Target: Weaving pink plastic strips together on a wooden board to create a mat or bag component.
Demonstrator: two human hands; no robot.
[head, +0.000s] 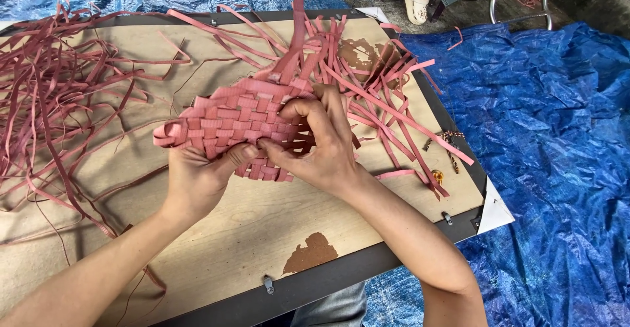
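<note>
A partly woven pink mat (230,120) of flat plastic strips is held up over a wooden board (262,225). My left hand (197,179) grips its lower edge from beneath, thumb pressed on the weave. My right hand (321,146) pinches strips at the mat's right side, fingers curled into the weave. Loose strip ends (387,94) fan out from the mat to the right and upward.
A tangle of loose pink strips (52,97) lies on the board's left. The board has a dark frame (367,265) with metal clips. Blue tarpaulin (558,137) covers the ground around. A small beaded trinket (446,146) lies near the right edge. Another person's foot (417,2) and a metal chair are at the top.
</note>
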